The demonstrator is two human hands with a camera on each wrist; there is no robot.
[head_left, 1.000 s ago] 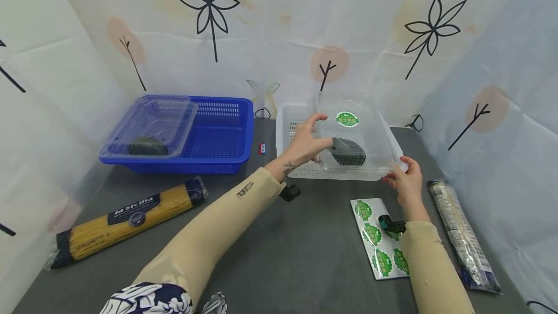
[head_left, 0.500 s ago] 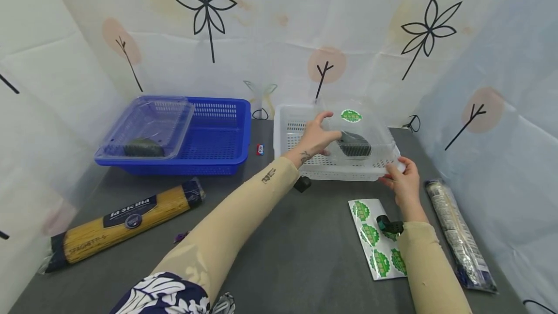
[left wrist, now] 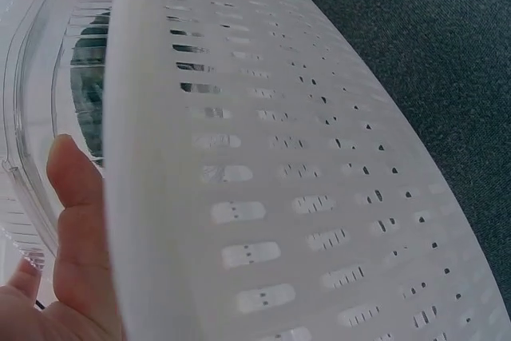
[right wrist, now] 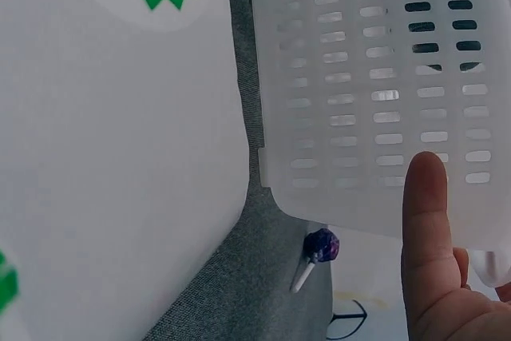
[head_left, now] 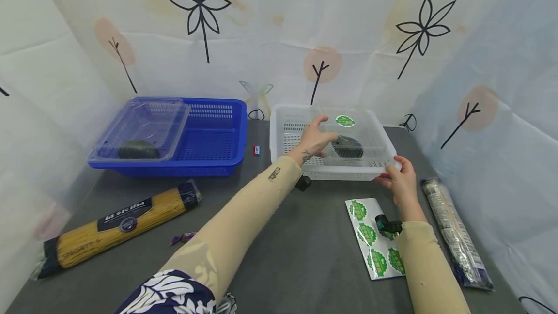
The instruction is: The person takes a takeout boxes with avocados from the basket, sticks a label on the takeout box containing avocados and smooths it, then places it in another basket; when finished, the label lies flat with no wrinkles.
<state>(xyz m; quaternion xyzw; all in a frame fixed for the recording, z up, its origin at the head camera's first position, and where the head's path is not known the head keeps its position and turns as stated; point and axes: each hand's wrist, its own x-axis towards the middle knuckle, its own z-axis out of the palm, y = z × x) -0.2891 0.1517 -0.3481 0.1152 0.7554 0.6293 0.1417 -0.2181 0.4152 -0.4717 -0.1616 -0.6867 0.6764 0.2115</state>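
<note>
In the head view, a clear plastic box [head_left: 362, 132] with a green sticker [head_left: 345, 121] sits inside the white basket [head_left: 335, 175]. A dark green oval thing [head_left: 347, 148] shows through its wall. My left hand [head_left: 313, 138] holds the box by its left side, index finger toward the top and thumb lower at the front. The left wrist view has the thumb [left wrist: 76, 189] up against the clear wall, behind the basket's rim. My right hand [head_left: 402, 183] grips the basket's front right corner; one finger [right wrist: 427, 221] lies along its slotted side in the right wrist view.
A blue basket [head_left: 218, 132] holds a second clear box [head_left: 150, 115]. Around lie a spaghetti pack [head_left: 126, 224], a small red-and-blue item [head_left: 256, 150], a sticker sheet [head_left: 370, 239], a silvery long pack [head_left: 455, 236] and a purple lollipop [right wrist: 321, 245].
The clear box has come down into the white basket, with the left hand holding it. The right hand has stayed at the basket's corner. A purple-wrapped item now shows beside the left sleeve.
</note>
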